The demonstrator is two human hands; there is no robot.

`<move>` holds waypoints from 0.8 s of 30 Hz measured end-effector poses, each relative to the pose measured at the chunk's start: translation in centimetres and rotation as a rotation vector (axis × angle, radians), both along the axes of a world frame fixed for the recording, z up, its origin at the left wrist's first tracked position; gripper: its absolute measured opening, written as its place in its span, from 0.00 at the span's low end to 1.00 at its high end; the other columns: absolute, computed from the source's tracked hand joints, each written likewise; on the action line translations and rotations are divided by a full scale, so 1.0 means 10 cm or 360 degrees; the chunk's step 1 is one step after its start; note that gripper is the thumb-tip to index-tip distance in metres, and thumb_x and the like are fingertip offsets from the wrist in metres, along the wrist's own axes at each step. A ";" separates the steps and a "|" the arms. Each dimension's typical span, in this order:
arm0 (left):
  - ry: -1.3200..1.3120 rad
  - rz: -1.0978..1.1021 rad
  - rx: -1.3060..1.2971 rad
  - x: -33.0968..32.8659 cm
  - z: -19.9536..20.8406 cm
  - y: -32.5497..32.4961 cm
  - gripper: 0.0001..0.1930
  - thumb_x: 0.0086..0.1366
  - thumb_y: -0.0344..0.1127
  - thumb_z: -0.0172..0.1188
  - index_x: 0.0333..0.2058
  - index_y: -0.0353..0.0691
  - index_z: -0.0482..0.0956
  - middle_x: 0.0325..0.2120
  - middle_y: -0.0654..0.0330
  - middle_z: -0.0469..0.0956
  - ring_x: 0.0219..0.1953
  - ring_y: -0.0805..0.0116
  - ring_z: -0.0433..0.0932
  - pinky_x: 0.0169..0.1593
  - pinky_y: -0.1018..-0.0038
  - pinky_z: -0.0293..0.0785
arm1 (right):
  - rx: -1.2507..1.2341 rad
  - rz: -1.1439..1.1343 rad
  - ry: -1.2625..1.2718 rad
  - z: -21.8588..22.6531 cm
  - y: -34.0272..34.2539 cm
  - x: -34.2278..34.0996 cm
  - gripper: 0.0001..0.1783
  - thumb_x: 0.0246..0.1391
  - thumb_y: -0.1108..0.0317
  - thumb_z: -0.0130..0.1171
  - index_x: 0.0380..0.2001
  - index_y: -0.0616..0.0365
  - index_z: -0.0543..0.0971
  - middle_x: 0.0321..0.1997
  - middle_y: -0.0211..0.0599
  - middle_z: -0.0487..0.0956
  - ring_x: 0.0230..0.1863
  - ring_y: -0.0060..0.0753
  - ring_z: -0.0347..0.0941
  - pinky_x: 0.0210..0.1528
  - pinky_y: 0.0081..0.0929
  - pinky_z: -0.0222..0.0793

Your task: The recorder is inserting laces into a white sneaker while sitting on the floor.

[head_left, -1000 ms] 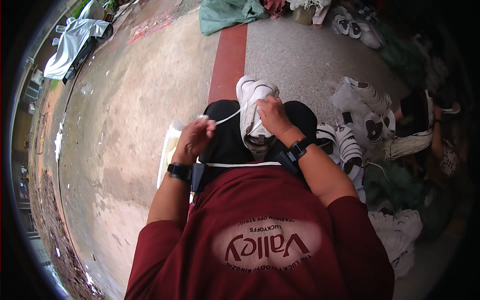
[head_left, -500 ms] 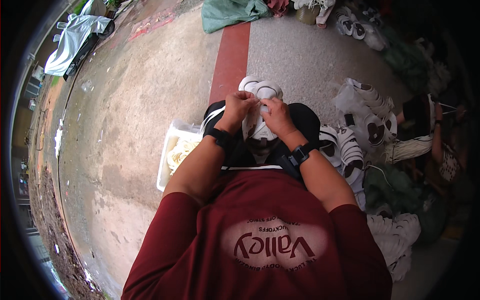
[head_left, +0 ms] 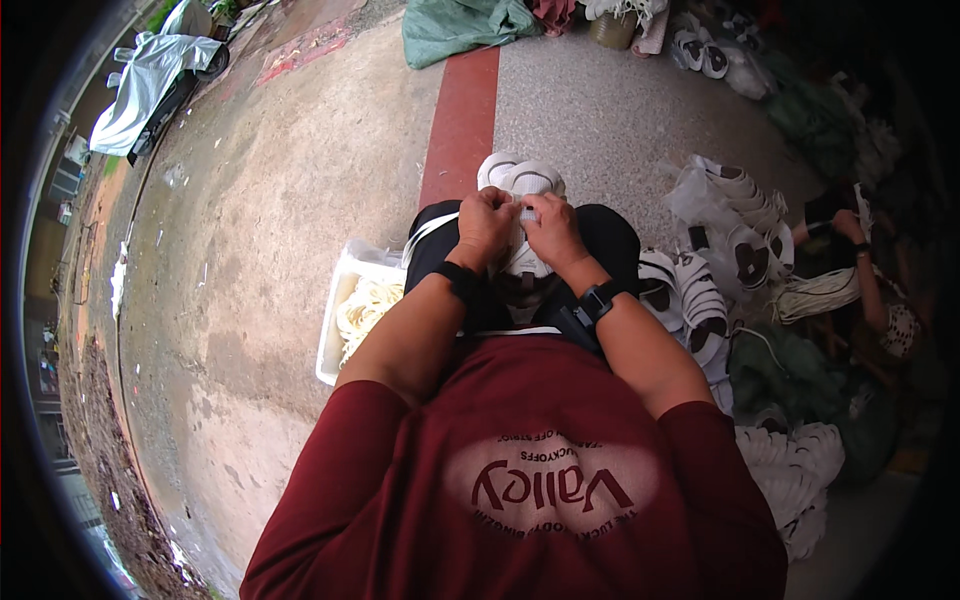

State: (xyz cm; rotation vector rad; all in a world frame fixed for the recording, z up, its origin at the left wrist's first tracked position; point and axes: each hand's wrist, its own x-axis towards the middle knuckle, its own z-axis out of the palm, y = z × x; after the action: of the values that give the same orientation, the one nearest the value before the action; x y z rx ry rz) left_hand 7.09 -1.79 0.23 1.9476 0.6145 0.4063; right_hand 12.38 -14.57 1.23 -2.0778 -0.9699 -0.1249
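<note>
A pair of white shoe uppers (head_left: 538, 180) with dark brown insides lies between my knees, toes pointing away from me. My left hand (head_left: 485, 232) is closed in a pinch at the eyelet area, on a white shoelace (head_left: 432, 231) that trails left over my dark-clothed knee. Beside it, my right hand (head_left: 555, 232) is closed too, thumb and forefinger pressed against the upper near the same spot. The fingertips of both hands nearly meet. Where the lace end passes between them is too small to make out.
Left of my leg stands a white bin (head_left: 328, 345) of cream laces (head_left: 368, 308). White shoe uppers (head_left: 700, 300) are piled close on my right. Another person's arm (head_left: 866, 270) works beyond, near a lace bundle (head_left: 815, 295). A green sack (head_left: 465, 30) lies ahead.
My left hand has turned and shifted slightly right and down, covering more of the upper. My right hand stays nearly in place. The other person's hand has moved left.
</note>
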 end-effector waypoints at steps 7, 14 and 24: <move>0.0060 0.0064 0.0109 -0.02 0.05 -0.05 0.09 0.50 0.33 0.65 0.25 0.33 0.78 0.20 0.53 0.78 0.22 0.72 0.76 0.29 0.76 0.72 | 0.0072 0.0046 -0.0078 -0.07 0.04 0.07 0.13 0.37 0.80 0.54 0.31 0.58 0.76 0.27 0.43 0.73 0.29 0.46 0.70 0.32 0.35 0.66; -0.0097 -0.0421 0.0930 -0.09 0.12 -0.01 0.08 0.50 0.33 0.56 0.22 0.34 0.77 0.25 0.47 0.77 0.28 0.49 0.76 0.35 0.62 0.73 | 0.0108 0.0040 0.0049 -0.07 0.03 0.10 0.04 0.40 0.79 0.52 0.24 0.60 0.72 0.26 0.45 0.72 0.32 0.49 0.70 0.34 0.38 0.66; 0.0157 -0.0571 0.0752 -0.03 0.19 0.12 0.09 0.49 0.31 0.58 0.27 0.31 0.79 0.25 0.45 0.77 0.26 0.55 0.78 0.34 0.68 0.73 | -0.0395 0.0090 -0.0249 0.07 0.09 0.04 0.05 0.44 0.72 0.53 0.26 0.58 0.76 0.30 0.50 0.72 0.34 0.51 0.71 0.36 0.41 0.68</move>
State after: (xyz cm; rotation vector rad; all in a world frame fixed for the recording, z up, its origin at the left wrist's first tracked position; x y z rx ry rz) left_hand 6.80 -0.61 2.17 2.4849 0.2271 0.2416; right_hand 12.77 -13.64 1.96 -2.2907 -1.1885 -0.1454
